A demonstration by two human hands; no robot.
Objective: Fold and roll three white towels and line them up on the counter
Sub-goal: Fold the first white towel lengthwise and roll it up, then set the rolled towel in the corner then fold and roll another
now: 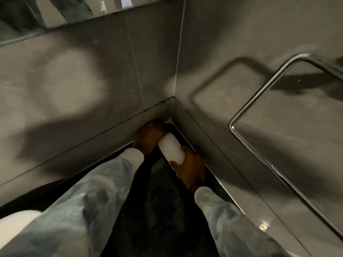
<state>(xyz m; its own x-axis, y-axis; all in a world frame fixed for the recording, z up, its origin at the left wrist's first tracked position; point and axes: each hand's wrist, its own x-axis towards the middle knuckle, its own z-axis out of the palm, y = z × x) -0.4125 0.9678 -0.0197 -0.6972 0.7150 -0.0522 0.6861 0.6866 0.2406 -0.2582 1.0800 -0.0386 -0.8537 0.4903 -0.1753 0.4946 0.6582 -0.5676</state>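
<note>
A rolled white towel (171,148) lies on the dark counter (141,210), deep in the corner where two grey walls meet. My left hand (148,135) grips its far end, close to the back wall. Around the near end, beside the right wall, my right hand (191,168) is wrapped. The roll runs diagonally from far left to near right between both hands. Pale patterned sleeves cover both forearms. No other rolled towel is visible on the counter.
Grey tiled walls (74,89) close in the corner on two sides. A chrome rectangular rail (259,145) stands out from the right wall. A white rounded object (16,221) shows at the lower left edge. A mirror edge (55,13) runs along the top left.
</note>
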